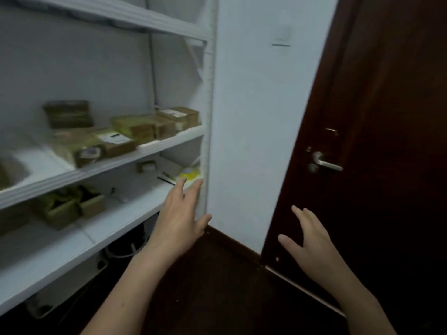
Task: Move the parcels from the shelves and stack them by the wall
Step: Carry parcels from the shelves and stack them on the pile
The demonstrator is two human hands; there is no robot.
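White shelves (169,141) fill the left half of the view. Several brown cardboard parcels lie on the middle shelf, among them one with a white label (180,117) at the right end and a flat one (116,143) near the front edge. On the lower shelf stand open brown boxes (70,206) and a yellow-and-white packet (189,174) at the right end. My left hand (180,218) is open, fingers spread, its fingertips just in front of the yellow packet. My right hand (312,243) is open and empty, held in front of the dark door.
A white wall (254,117) stands right of the shelf post, with a dark wooden door (387,117) and its metal handle (325,163) beyond. The floor (217,286) is dark wood. Cables and a white item lie under the lowest shelf (101,264).
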